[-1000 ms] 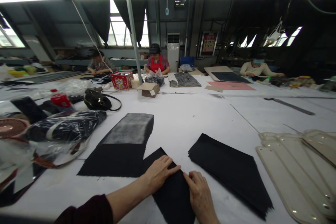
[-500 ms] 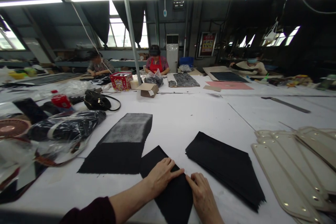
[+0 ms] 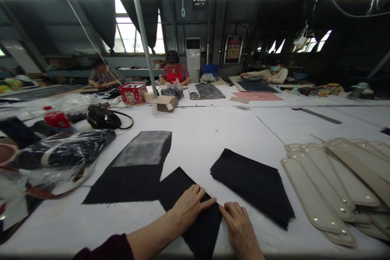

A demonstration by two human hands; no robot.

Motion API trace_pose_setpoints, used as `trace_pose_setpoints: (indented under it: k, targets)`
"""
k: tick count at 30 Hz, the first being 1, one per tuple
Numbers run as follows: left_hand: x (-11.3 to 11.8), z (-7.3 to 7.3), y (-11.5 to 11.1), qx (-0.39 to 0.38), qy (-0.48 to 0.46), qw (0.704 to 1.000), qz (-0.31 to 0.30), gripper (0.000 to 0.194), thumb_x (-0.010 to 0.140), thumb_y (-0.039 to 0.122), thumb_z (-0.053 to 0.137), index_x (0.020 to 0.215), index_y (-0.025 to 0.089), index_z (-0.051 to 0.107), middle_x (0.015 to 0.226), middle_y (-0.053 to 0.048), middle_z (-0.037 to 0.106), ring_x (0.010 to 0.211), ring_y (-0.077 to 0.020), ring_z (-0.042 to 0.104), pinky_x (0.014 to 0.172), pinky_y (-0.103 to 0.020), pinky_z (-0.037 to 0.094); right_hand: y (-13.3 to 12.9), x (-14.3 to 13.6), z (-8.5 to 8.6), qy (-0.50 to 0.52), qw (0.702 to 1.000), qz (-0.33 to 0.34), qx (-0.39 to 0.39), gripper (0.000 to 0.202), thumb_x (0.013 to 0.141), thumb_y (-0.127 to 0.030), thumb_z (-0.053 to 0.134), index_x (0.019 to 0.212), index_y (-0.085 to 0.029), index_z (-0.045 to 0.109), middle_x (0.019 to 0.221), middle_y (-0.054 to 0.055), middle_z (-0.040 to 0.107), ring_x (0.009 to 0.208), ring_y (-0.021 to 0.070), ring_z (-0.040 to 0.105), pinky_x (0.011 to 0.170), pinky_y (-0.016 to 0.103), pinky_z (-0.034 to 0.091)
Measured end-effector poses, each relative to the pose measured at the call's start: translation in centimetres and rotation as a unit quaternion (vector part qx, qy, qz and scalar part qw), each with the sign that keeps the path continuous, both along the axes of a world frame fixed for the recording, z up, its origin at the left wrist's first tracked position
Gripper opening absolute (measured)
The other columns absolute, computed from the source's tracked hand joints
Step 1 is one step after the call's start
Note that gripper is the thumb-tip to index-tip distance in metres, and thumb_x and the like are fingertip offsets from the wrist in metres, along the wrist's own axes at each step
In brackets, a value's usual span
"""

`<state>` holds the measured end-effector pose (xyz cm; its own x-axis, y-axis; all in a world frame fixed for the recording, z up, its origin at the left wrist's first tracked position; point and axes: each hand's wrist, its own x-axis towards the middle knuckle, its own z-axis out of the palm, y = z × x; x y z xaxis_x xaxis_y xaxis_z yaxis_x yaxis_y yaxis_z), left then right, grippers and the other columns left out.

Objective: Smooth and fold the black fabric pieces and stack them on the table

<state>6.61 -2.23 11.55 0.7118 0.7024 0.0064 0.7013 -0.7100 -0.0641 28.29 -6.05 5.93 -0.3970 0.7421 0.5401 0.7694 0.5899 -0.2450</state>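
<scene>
A black cloth piece [image 3: 175,185] lies at an angle on the white table in front of me, its near end running toward the table edge. My left hand [image 3: 190,207] rests flat on top of it, thumb stretched out toward the right edge. At that same edge, my right hand [image 3: 240,227] has its fingers curled, with the thumb and fingertip closed at the cloth's border. To the left is a stack of black cloth [image 3: 124,185] with a greyish, dusty-looking far part. A second black cloth stack [image 3: 250,183] lies to the right, its edges slightly fanned.
Beige panels with metal studs [image 3: 317,195] overlap at the right. Plastic-wrapped dark bundles [image 3: 67,150], a black handbag [image 3: 105,118] and a red bottle [image 3: 57,118] crowd the left. A long blade-like tool [image 3: 319,115] lies farther back. Several people sit across the table.
The whole view has shifted slightly, so most things sit farther left in the picture. My right hand is a little farther from the left hand's thumb; the left still presses the cloth.
</scene>
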Motion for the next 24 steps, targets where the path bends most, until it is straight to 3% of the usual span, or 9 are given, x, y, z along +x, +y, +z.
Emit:
trace_pose_setpoints:
  k: [5,8,10,14,18,22,24]
  targets:
    - [0.0,0.4,0.0,-0.001,0.009,1.0,-0.014,0.051,0.093,0.025,0.048,0.141,0.035,0.035,0.109,-0.007,0.052,0.101,-0.0249,0.048,0.092,-0.039,0.039,-0.6,1.7,-0.1,-0.027,0.999,-0.004,-0.021,0.048,0.082,-0.001,0.042,0.12,-0.025,0.057,0.103,0.005,0.061,0.092,0.0186,0.054,0.074,0.032,0.038]
    - [-0.1,0.0,0.0,0.007,0.002,1.0,-0.017,0.051,0.094,0.024,0.047,0.141,0.036,0.034,0.11,-0.008,0.052,0.103,-0.0251,0.049,0.094,-0.039,0.038,-0.8,2.1,0.4,-0.019,0.999,-0.02,-0.038,0.042,0.081,-0.002,0.043,0.11,-0.027,0.061,0.1,0.003,0.062,0.091,0.0178,0.056,0.075,0.031,0.041]
    - [0.1,-0.4,0.0,0.014,-0.005,1.0,-0.013,0.053,0.093,0.023,0.049,0.142,0.035,0.034,0.112,-0.009,0.053,0.104,-0.0257,0.049,0.095,-0.04,0.037,-0.6,1.3,0.8,-0.007,0.999,-0.039,-0.023,0.04,0.084,-0.004,0.041,0.111,-0.026,0.061,0.1,0.004,0.062,0.091,0.0176,0.058,0.076,0.03,0.043]
    - [0.0,-1.0,0.1,0.007,-0.037,0.999,-0.015,0.053,0.093,0.026,0.049,0.143,0.027,0.034,0.119,-0.011,0.054,0.111,-0.0271,0.048,0.102,-0.043,0.033,-0.2,-2.3,0.7,-0.017,0.998,-0.058,0.032,0.046,0.09,-0.016,0.041,0.136,-0.018,0.044,0.119,0.008,0.062,0.105,0.0194,0.058,0.083,0.031,0.045]
    - [-3.3,-0.9,1.6,-0.038,-0.065,0.997,-0.009,0.054,0.088,0.018,0.047,0.142,0.024,0.039,0.133,-0.009,0.051,0.123,-0.0253,0.043,0.111,-0.041,0.023,0.2,-4.0,-1.6,-0.082,0.987,-0.053,0.126,0.046,0.091,-0.032,0.046,0.136,-0.018,0.045,0.122,0.006,0.063,0.103,0.0203,0.061,0.08,0.031,0.046]
    - [-8.2,-0.6,4.3,-0.065,-0.019,0.993,0.092,0.076,0.07,-0.002,0.044,0.141,0.025,0.041,0.144,-0.006,0.044,0.13,-0.026,0.04,0.112,-0.045,0.02,1.0,-3.0,-3.5,-0.089,0.983,-0.057,0.149,0.042,0.091,-0.036,0.046,0.132,-0.026,0.05,0.116,0.001,0.066,0.095,0.0192,0.064,0.076,0.03,0.045]
    - [-9.3,-0.2,5.5,-0.063,-0.017,0.989,0.13,0.071,0.072,-0.002,0.041,0.137,0.026,0.047,0.14,-0.006,0.048,0.127,-0.0259,0.044,0.111,-0.047,0.02,1.7,-3.0,-3.6,-0.093,0.986,-0.05,0.13,0.039,0.089,-0.039,0.049,0.127,-0.031,0.053,0.108,0.0,0.069,0.088,0.0194,0.064,0.074,0.031,0.044]
